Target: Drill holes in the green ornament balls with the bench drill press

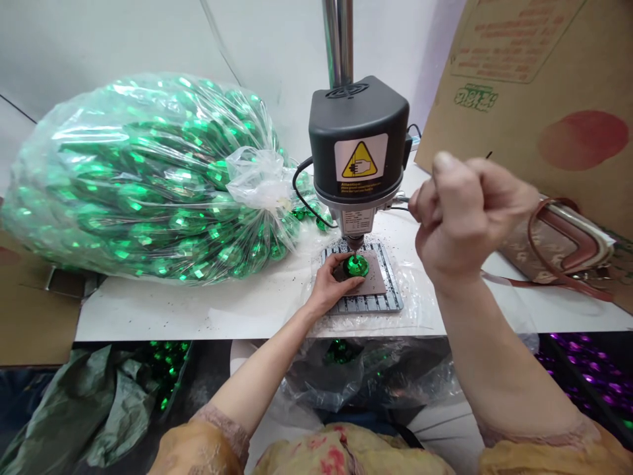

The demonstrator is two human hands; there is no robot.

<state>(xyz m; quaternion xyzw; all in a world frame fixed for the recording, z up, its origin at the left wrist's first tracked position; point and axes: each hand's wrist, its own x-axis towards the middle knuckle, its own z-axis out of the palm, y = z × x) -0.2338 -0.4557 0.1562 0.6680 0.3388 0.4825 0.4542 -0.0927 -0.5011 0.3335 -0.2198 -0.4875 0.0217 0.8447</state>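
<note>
Under the drill press [360,142], my left hand [330,284] holds a shiny green faceted ball [357,265] between thumb and fingers. The ball rests on a brown square pad [376,280] over the slotted metal base plate [393,300], with the drill chuck [355,243] right above it. The bit's tip meets or nearly meets the top of the ball. To the right of the drill head, my right hand [467,211] is raised in a closed fist. Whatever it grips is hidden by the fingers; a short rod end shows between it and the machine.
A big clear bag [148,178] of green faceted balls lies at the left. A cardboard box [534,86] and a handbag [558,244] stand at the right. Plastic film and dark crumbs lie on the white table [163,313]. Purple shiny pieces [588,369] sit below, lower right.
</note>
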